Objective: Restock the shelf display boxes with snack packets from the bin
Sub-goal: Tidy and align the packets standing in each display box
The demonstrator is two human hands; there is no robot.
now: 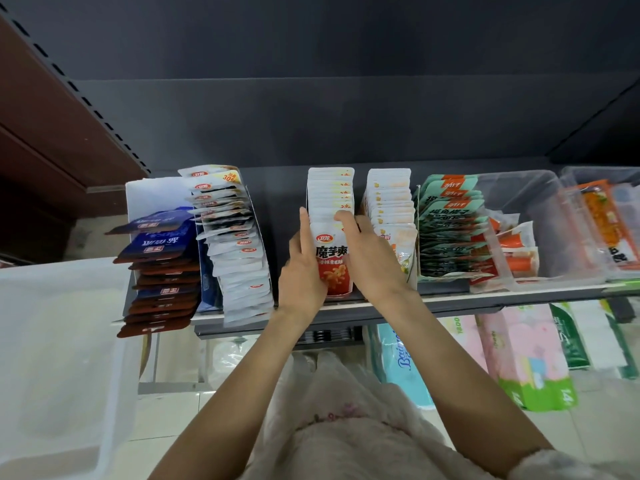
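- both grips flank the red snack packet (pixel 331 261): left hand (pixel 302 271) flat-fingered at its 9 o'clock, right hand (pixel 372 258) curled over its top at 3 o'clock.
- packet fronts the middle display box (pixel 330 202); step: seating it.
- next: press it back, then fetch more from the bin (pixel 52 341) at 8 o'clock.

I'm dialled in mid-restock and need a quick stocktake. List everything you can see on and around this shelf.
Red-and-white packets: one full row, shelf centre, between both hands.
Pale yellow-white packets: one row, just right of it.
Teal packets: one row, further right.
White packets: one row, left of centre.
Blue and brown packets: one stack, far left.
Clear tubs: two, right end, orange-packaged snacks inside.
White bin: one, lower left.
Tissue packs: several, shelf below.
Left hand, right hand: flanking the front red packet.
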